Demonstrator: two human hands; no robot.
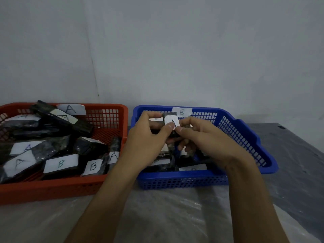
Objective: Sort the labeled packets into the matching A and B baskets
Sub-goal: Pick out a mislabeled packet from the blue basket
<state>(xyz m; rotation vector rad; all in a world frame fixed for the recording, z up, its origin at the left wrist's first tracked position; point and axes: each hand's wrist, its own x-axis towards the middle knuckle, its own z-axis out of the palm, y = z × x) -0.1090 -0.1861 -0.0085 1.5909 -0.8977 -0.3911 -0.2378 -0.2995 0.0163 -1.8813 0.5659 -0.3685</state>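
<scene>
A red basket point(108, 183) tagged A stands on the left, full of black packets with white labels, mostly A. Two packets labelled B point(60, 163) lie near its front wall. A blue basket point(245, 134) tagged B stands on the right with several dark packets inside. Above the blue basket, my left hand point(149, 135) and my right hand point(203, 137) together hold one black packet point(172, 122) whose white label reads A. Both thumbs pinch at the label. My hands hide most of the blue basket's contents.
The baskets sit side by side on a table covered with clear plastic sheet point(166, 216), close to a grey wall point(175, 50). A darker grey surface point(289, 155) extends to the right of the blue basket.
</scene>
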